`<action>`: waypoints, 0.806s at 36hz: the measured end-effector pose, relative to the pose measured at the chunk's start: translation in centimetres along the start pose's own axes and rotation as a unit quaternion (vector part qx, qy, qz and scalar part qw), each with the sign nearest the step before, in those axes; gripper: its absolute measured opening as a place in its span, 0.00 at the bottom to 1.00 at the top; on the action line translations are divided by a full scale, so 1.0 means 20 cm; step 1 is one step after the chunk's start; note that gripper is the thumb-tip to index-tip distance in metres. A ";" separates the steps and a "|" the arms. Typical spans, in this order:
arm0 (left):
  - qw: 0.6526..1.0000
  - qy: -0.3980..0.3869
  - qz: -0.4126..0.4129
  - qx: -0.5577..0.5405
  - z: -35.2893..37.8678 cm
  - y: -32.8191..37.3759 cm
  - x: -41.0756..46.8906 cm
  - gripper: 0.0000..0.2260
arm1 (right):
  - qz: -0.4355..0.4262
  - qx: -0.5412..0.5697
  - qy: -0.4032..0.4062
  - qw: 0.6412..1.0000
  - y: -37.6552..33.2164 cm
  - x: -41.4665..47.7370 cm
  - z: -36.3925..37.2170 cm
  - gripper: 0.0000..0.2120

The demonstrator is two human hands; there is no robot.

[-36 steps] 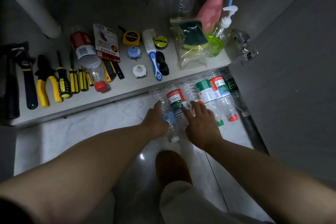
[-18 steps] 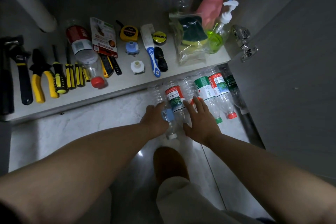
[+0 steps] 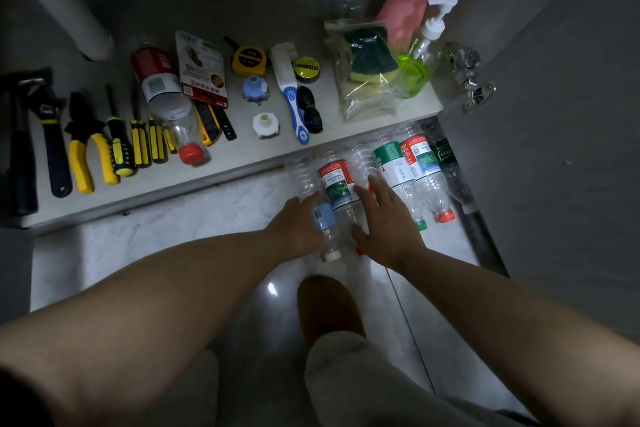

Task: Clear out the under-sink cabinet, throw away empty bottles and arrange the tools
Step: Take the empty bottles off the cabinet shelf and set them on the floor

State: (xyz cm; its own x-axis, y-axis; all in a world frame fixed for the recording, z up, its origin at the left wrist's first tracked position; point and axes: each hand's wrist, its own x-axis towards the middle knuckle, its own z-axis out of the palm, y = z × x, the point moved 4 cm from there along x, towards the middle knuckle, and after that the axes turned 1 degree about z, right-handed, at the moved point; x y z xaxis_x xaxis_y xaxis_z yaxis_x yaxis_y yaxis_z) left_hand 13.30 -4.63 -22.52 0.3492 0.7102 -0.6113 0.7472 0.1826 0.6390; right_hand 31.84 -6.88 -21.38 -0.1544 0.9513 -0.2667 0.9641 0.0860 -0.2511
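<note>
Tools (image 3: pixel 86 142) lie ranged on the cabinet shelf (image 3: pixel 242 156) (a red-cap bottle (image 3: pixel 173 114) among them). On the floor (image 3: pixel 156 236), the left hand (image 3: pixel 298 225) stays curled on the blue-label bottle (image 3: pixel 323 218). The right hand (image 3: pixel 384 222), fingers spread flat and gripping nothing, has edged onto the red-label bottle (image 3: pixel 337 184). Judgement: empties being gathered for disposal, none lifted yet.

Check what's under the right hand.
A clear ribbed bottle lies under the right hand. Its ribbed end shows, plus red by the thumb, likely its cap; the hand covers its middle.
</note>
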 end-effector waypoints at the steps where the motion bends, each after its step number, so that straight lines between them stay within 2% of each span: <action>1: 1.000 -0.008 0.003 0.021 -0.01 -0.01 0.00 0.39 | -0.007 0.002 0.004 1.000 -0.01 0.00 -0.01 0.36; 4: 0.995 -0.029 0.011 0.092 -0.05 -0.01 -0.04 0.40 | -0.048 -0.002 0.024 0.999 -0.06 0.01 -0.07 0.31; 10: 0.954 -0.034 0.120 0.274 -0.32 0.08 -0.26 0.28 | -0.130 0.027 0.001 0.991 -0.27 0.07 -0.21 0.20; 13: 0.927 0.007 0.166 0.336 -0.53 0.12 -0.39 0.19 | -0.178 0.033 0.003 0.984 -0.42 0.14 -0.31 0.15; 16: 0.913 0.103 0.178 0.353 -0.76 0.08 -0.49 0.14 | -0.209 0.021 -0.001 0.978 -0.59 0.22 -0.40 0.12; 19: 0.914 0.265 0.113 0.285 -0.99 -0.02 -0.49 0.10 | -0.234 0.006 -0.013 0.972 -0.74 0.29 -0.47 0.10; 22: 0.918 0.372 -0.035 0.131 -1.17 -0.17 -0.43 0.21 | -0.250 0.008 -0.023 0.968 -0.87 0.36 -0.53 0.11; 25: 0.918 0.372 -0.133 -0.010 -1.26 -0.28 -0.31 0.36 | -0.246 0.018 -0.041 0.968 -0.96 0.45 -0.56 0.11; 29: 0.924 0.339 -0.152 -0.088 -1.27 -0.36 -0.17 0.46 | -0.218 0.043 -0.044 0.974 -1.04 0.56 -0.58 0.06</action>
State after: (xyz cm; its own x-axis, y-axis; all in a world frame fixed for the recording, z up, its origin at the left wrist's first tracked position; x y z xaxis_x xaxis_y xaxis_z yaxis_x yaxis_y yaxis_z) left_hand -7.72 9.00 -13.26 -0.3406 0.8597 -0.3806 0.6283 0.5093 0.5882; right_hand 12.64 5.33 -8.35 -0.5665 0.8007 -0.1946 0.7816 0.4473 -0.4348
